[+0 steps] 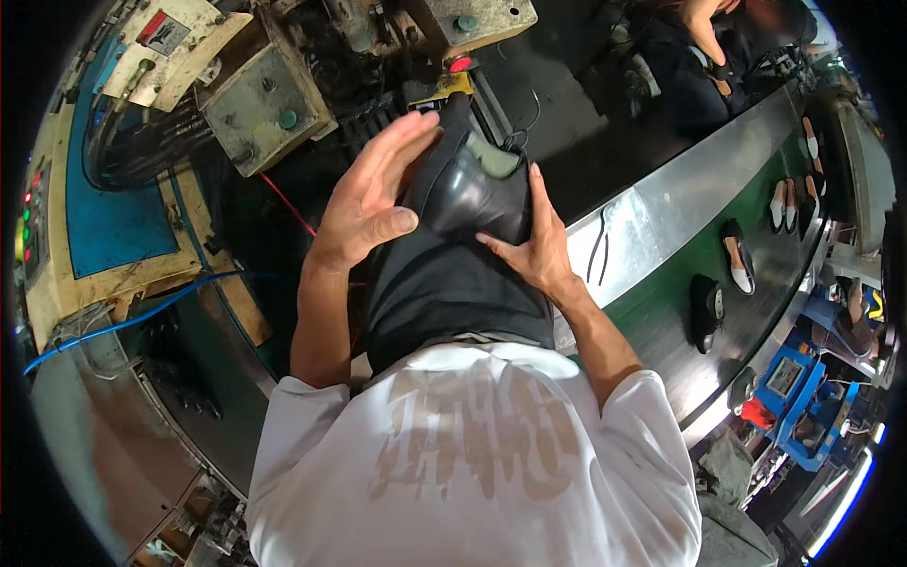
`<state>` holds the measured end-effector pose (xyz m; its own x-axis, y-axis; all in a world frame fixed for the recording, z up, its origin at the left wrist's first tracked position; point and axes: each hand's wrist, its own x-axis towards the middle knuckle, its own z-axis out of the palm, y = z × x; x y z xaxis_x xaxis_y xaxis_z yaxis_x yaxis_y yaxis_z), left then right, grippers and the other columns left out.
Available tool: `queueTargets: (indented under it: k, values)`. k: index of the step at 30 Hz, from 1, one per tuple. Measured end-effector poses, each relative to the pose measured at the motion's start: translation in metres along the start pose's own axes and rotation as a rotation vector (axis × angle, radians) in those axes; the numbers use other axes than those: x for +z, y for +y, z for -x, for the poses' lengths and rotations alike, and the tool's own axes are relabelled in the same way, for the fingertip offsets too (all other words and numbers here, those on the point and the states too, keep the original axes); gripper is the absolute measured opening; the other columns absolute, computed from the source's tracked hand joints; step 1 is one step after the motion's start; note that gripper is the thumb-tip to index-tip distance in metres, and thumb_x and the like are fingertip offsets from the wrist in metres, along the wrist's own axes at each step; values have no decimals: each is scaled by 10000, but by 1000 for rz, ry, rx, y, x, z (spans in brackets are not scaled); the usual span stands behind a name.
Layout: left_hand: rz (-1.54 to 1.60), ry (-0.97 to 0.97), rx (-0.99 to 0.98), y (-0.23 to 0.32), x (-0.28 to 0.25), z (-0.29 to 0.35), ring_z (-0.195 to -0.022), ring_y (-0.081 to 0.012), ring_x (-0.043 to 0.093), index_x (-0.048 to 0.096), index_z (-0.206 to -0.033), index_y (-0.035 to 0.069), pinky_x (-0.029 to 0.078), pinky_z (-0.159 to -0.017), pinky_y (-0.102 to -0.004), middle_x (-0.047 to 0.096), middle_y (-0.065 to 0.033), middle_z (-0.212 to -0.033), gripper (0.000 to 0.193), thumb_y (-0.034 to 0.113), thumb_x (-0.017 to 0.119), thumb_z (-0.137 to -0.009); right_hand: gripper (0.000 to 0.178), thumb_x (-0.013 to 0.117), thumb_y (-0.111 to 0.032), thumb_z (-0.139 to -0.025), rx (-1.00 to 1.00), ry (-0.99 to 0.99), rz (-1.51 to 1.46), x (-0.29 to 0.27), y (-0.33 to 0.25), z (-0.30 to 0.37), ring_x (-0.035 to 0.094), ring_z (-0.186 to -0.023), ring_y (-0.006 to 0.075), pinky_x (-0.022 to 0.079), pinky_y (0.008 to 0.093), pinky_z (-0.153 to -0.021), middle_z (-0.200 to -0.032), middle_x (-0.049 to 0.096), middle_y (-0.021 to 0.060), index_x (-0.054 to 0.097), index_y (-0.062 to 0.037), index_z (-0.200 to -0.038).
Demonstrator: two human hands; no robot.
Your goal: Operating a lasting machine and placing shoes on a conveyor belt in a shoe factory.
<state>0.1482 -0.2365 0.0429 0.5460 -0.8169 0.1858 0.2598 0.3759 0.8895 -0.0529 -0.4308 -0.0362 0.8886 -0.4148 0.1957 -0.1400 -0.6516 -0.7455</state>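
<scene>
A black leather shoe [459,197] with a greyish-green lining and loose laces is held over my lap, in front of the machine. My right hand [540,236] grips it from the right, thumb on the near side and fingers along its edge. On the left my left hand [370,197] is open, fingers stretched out and thumb apart. It is close beside the shoe; whether the palm touches it I cannot tell.
A grimy machine [265,109] with green buttons stands ahead on the left. To the right runs a green conveyor belt [652,302] with a metal edge, carrying several shoes, among them a black one [707,312]. Another person [704,57] sits at the far right. A blue crate [803,406] stands beyond the belt.
</scene>
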Motion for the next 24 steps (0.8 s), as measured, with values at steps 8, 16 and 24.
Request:
queueTargets:
  k: [8,16,24]
  values:
    - [-290,-7,-222,-21,17,10,-1422,-300,643,624,-1451,-52,452,-1246,-431,690,-205,-1483,683,243,778,-854,1355,1048,-150,-648,-266,47,49,27,23,31,657,-1038,496,564,567,-890,-1217,621,273,247,-3,-1731]
    - [-246,78,-262,-22,13,-20,-1368,-306,661,615,-1480,-31,455,-1234,-459,724,-180,-1402,663,241,752,-891,1269,1038,-256,-726,-50,-102,-67,1,8,-5,691,-1199,475,573,521,-1017,-1285,673,308,308,-11,-1735]
    - [-15,522,-748,-118,-30,-45,-1339,-268,628,511,-1618,204,605,-943,-579,649,-84,-1479,684,489,745,-1041,965,939,-415,-834,-192,-342,244,-48,-18,-18,506,-1477,500,517,526,-1180,-1772,281,270,502,-246,-1677]
